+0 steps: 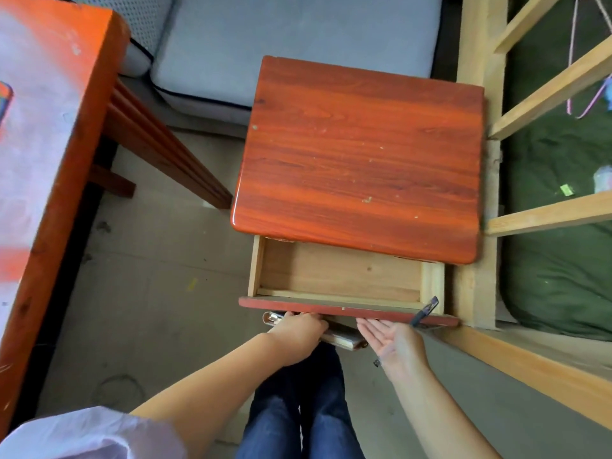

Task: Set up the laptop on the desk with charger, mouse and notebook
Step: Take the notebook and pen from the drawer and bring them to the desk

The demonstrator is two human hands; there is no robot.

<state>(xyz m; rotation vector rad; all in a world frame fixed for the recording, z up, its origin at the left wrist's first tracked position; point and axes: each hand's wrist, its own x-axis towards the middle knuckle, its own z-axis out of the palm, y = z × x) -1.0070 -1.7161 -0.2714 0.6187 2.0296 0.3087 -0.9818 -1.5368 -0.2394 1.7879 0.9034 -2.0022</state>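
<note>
Below the open drawer front: left hand clamped over the notebook, fingers hidden under the drawer. Right hand flat, palm up, fingers spread, just right of the notebook. Pen beside it.

The person wore a pale lilac short sleeve at seven o'clock in the head view, loose and crumpled above a bare forearm. Dark blue denim jeans covered both legs at six o'clock, faintly faded along the thighs. The left hand and right hand were bare, both forearms uncovered.
</note>
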